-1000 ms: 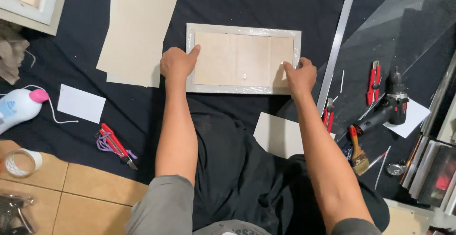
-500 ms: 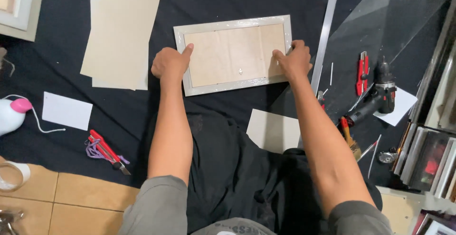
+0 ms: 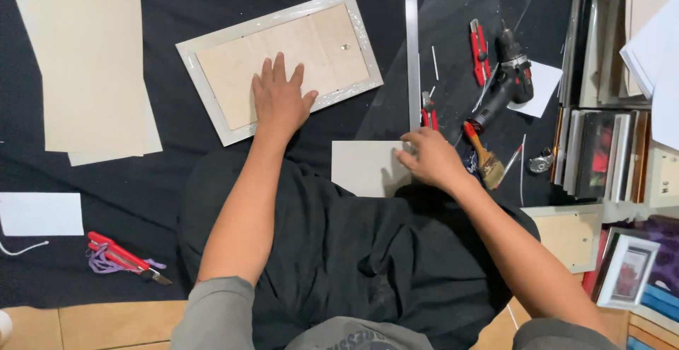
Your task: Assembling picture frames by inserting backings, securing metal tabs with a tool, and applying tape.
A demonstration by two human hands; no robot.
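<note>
The left hand (image 3: 281,99) lay flat, fingers spread, palm down on the plywood back of a picture frame (image 3: 279,63), gripping nothing. The frame, with a pale silvery border, sat face down and tilted on a black cloth (image 3: 212,10) spread over the floor, just ahead of the person's knees. The right hand (image 3: 431,158) rested with loosely curled fingers on the right edge of a grey card (image 3: 364,166) that lay near the lap; whether it pinched the card or only touched it could not be told. A long metal ruler (image 3: 412,46) ran upright between the frame and a clear sheet (image 3: 460,10). Just beyond the right hand lay a paintbrush (image 3: 484,159), a cordless drill (image 3: 506,81) and a red utility knife (image 3: 479,49). A stack of beige boards (image 3: 92,74) lay well to the left of the frame, and another red cutter (image 3: 124,257) lay near the left elbow
</note>
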